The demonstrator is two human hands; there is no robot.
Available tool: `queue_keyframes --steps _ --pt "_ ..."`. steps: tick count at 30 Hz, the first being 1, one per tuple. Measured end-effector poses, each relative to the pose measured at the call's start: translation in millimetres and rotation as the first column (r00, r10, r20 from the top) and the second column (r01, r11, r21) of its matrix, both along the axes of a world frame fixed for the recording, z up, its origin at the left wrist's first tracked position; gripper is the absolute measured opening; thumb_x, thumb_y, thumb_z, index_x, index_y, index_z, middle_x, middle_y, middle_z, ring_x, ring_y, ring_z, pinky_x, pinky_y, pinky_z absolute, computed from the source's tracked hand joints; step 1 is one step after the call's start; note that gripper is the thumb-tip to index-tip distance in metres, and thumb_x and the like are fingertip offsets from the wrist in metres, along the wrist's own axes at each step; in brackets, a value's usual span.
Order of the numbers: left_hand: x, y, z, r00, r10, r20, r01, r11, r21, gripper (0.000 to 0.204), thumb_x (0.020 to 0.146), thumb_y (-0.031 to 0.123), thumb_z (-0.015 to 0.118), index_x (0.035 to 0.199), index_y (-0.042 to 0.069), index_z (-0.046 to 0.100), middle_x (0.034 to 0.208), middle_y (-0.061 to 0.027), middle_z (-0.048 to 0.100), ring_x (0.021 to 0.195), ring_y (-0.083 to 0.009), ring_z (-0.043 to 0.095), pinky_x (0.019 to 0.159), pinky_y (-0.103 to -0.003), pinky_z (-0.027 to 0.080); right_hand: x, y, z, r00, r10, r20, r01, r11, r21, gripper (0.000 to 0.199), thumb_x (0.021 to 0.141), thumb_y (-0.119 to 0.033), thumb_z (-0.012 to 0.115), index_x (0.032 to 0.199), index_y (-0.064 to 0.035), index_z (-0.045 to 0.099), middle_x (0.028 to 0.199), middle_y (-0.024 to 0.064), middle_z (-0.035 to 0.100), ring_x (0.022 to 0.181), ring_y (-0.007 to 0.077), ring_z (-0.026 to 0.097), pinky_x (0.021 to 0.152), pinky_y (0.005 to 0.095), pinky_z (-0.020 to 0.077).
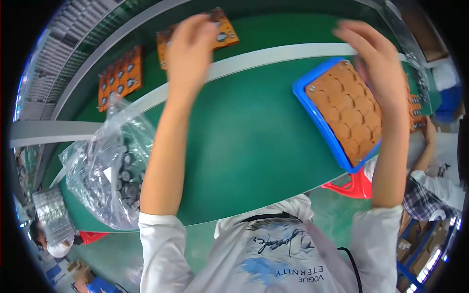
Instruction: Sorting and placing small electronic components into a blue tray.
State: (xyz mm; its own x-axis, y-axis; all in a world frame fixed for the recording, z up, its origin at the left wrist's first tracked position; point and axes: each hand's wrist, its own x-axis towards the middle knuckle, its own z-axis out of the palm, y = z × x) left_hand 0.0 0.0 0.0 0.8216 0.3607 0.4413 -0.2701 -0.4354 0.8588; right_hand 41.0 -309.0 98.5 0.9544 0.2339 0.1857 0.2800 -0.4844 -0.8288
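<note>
My left hand (189, 51) reaches to the far side and covers part of an orange board (225, 30) that carries round metal parts. Motion blurs its fingers, so whether they grip the board is unclear. Over at the right, my right hand (375, 56) is above the far right edge of a blue tray (317, 119). Its fingers stretch out, slightly blurred, and nothing shows in them. Inside the tray lies a brown-orange panel (344, 110) with rows of rounded recesses and small metal pins at some corners.
A second orange board (120, 78) with round parts lies far left. A clear plastic bag (105, 180) of dark round parts rests on the green table (234, 146). A pale rail (273, 52) crosses behind. Another person's hand (429, 131) is at the right, near more orange boards.
</note>
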Motion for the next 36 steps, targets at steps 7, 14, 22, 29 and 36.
queue_keyframes --steps 7,14,22,29,36 --pt "21.8 -173.3 24.8 0.866 -0.379 -0.325 0.497 0.712 0.496 0.047 0.095 0.037 0.054 0.115 -0.002 0.069 0.110 -0.0241 0.071 0.106 -0.0411 0.066 0.097 -0.051 0.049 -139.4 -155.8 -73.4 0.830 -0.543 0.127 0.547 0.750 -0.371 0.043 0.095 -0.030 0.069 0.120 0.0045 0.064 0.079 0.0007 0.062 0.056 0.0043 0.047 0.047 0.0219 0.0342" --pt "42.6 -215.2 52.9 0.667 -0.197 -0.719 0.661 0.600 0.449 0.054 0.096 0.049 0.049 0.112 0.003 0.074 0.120 -0.0236 0.069 0.118 -0.0387 0.061 0.098 -0.046 0.048 -160.0 -122.4 -72.6 0.813 -0.579 -0.054 0.557 0.802 -0.217 0.061 0.093 -0.027 0.070 0.137 0.0110 0.053 0.072 0.0027 0.061 0.067 0.0070 0.053 0.060 0.0273 0.0422" --pt "78.3 -229.3 45.3 0.678 -0.282 -0.679 0.542 0.816 0.202 0.060 0.091 0.051 0.058 0.116 -0.003 0.071 0.122 -0.0267 0.063 0.120 -0.0368 0.053 0.093 -0.043 0.049 -153.5 -116.0 -71.3 0.836 -0.536 -0.117 0.501 0.832 -0.238 0.068 0.095 -0.026 0.066 0.153 -0.0011 0.039 0.065 0.0030 0.054 0.059 0.0090 0.047 0.055 0.0296 0.0415" --pt "50.6 -253.7 79.0 0.626 -0.725 -0.287 0.690 0.686 -0.229 0.060 0.085 0.047 0.069 0.116 -0.005 0.065 0.106 -0.0210 0.068 0.094 -0.0270 0.066 0.081 -0.037 0.053 -137.7 -139.0 -95.1 0.855 -0.475 -0.209 0.478 0.877 -0.035 0.078 0.096 -0.030 0.065 0.157 0.0007 0.028 0.062 0.0038 0.049 0.056 0.0109 0.047 0.055 0.0289 0.0428" --pt "96.2 -248.3 42.0 0.725 -0.406 -0.556 0.610 0.754 0.244 0.043 0.083 0.032 0.069 0.104 -0.007 0.068 0.099 -0.0204 0.069 0.087 -0.0221 0.067 0.076 -0.035 0.053 -134.7 -148.0 -95.2 0.868 -0.444 -0.222 0.452 0.892 -0.016 0.078 0.096 -0.031 0.065 0.158 -0.0014 0.027 0.066 0.0037 0.053 0.058 0.0097 0.048 0.055 0.0284 0.0421"
